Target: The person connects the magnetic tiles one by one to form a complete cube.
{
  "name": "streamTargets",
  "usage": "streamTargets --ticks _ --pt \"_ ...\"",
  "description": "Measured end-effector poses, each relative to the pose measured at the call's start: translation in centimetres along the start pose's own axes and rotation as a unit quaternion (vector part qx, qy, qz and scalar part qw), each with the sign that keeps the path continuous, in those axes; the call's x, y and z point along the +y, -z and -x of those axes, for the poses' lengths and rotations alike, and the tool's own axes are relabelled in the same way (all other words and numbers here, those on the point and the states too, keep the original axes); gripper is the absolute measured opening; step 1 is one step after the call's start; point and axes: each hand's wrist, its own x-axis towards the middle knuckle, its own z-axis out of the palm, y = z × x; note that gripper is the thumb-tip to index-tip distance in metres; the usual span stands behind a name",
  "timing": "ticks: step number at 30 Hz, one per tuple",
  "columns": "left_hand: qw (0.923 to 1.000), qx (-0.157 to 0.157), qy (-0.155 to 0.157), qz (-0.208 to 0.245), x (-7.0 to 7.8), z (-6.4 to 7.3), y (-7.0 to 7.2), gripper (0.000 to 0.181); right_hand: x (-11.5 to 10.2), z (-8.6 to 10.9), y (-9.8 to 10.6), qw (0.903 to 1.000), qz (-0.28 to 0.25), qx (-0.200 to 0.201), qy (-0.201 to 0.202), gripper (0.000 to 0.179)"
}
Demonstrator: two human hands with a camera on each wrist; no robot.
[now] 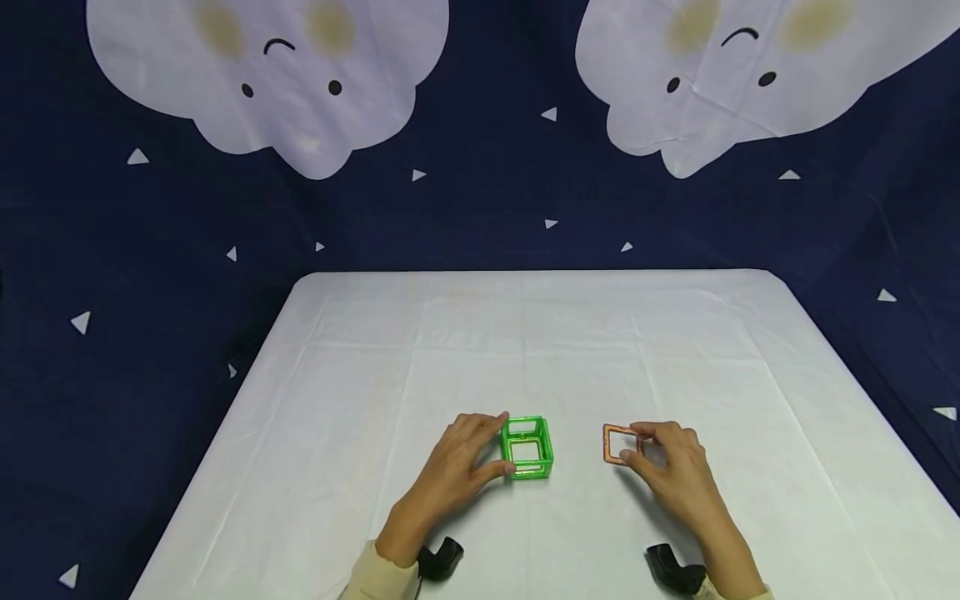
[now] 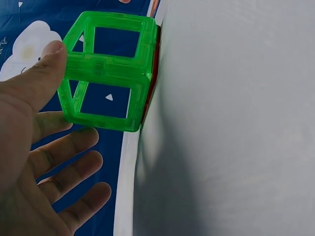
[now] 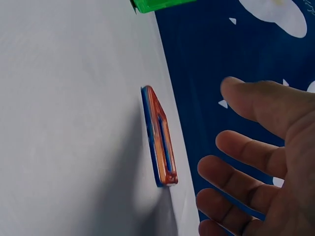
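A green see-through cube of magnetic tile frames [image 1: 532, 462] stands on the white table. My left hand [image 1: 453, 468] holds it by its left side, the thumb at the near corner and the index finger at the far one. In the left wrist view the cube [image 2: 106, 66] has a red layer along its base, and the other fingers [image 2: 81, 206] are spread free. To the right, an orange square magnetic tile [image 1: 607, 443] lies flat. My right hand [image 1: 675, 467] hovers over its right edge; in the right wrist view the relaxed fingers [image 3: 236, 182] are apart from the tile [image 3: 153, 142].
The white table cover [image 1: 465, 333] has faint fold creases. Dark blue cloth with clouds and small triangles [image 1: 480, 200] hangs behind and around the table. A black wrist mount sits at the left wrist [image 1: 441, 558] and another at the right wrist [image 1: 673, 571].
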Motion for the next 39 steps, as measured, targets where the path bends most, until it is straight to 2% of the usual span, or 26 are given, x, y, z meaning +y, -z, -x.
streamTargets --ticks 10,15,21,31,39 --pt "0.9995 -0.015 -0.016 -0.021 -0.2 -0.7 0.1 0.068 0.6 0.1 0.3 0.9995 0.028 -0.016 -0.005 0.047" --pt "0.9995 -0.029 -0.012 -0.011 -0.4 -1.0 0.2 0.068 1.1 0.0 0.5 0.999 0.035 -0.025 -0.008 0.052" --pt "0.9989 -0.046 -0.001 0.005 -0.7 -1.1 0.3 0.069 1.8 -0.1 0.4 0.9979 0.054 -0.033 0.009 0.057" --pt "0.9973 -0.065 0.01 0.033 -0.9 -1.3 0.5 0.07 2.3 -0.6 0.7 0.9923 0.074 -0.099 -0.008 0.066" --pt "0.9972 -0.061 0.009 0.043 -0.9 -1.3 0.5 0.069 2.7 -0.9 0.8 0.9884 0.091 -0.121 0.006 0.063"
